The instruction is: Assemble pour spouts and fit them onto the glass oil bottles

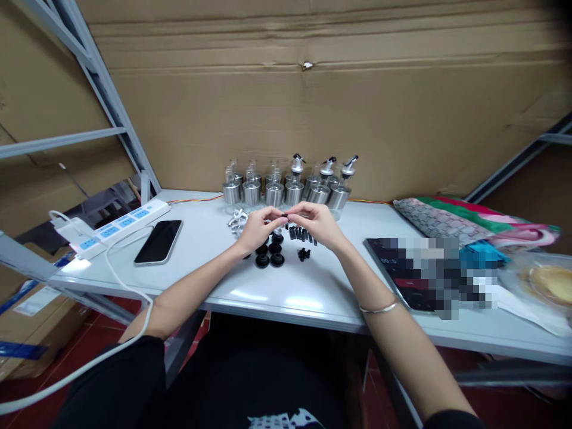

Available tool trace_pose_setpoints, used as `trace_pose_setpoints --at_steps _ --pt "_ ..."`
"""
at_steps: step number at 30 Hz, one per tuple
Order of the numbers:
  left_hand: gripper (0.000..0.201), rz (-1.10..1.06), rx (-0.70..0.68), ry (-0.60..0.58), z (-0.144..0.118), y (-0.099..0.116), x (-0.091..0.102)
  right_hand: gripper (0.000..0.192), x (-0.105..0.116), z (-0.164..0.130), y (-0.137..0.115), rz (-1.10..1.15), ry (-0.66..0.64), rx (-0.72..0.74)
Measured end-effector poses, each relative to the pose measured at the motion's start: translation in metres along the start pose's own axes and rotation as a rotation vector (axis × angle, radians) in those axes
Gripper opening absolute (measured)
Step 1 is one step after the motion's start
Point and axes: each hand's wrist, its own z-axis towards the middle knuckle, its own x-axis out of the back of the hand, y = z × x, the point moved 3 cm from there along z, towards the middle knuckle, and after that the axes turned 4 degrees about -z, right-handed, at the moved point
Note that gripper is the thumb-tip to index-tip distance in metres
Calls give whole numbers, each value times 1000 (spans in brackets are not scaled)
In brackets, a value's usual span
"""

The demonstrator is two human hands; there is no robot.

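Observation:
My left hand (258, 228) and my right hand (318, 223) meet above the white table (313, 286), fingertips pinched together on a small black part (285, 215). Below them lie black round stoppers (269, 256) and a row of small black tubes (302, 234). A pile of silvery metal spout pieces (237, 219) lies just beyond my left hand. Behind the hands stands a row of small glass bottles with steel collars (286, 190); the three on the right carry pourer spouts (328, 167).
A black phone (158, 241) lies to the left, beside a white power strip (120, 228) with a white cable (120, 280) running off the table edge. At the right are a dark tablet-like device (393, 262), folded patterned cloth (456, 220) and a plastic bag (543, 286). Cardboard (313, 89) backs the table.

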Motion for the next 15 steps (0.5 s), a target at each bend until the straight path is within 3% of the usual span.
trace_pose_setpoints --at_steps 7,15 --pt "21 -7 -24 5 0 1 1 19 0 -1 1 -38 30 -6" --pt "21 33 -70 -28 0 2 -1 21 1 -1 -1 -77 -80 -16"
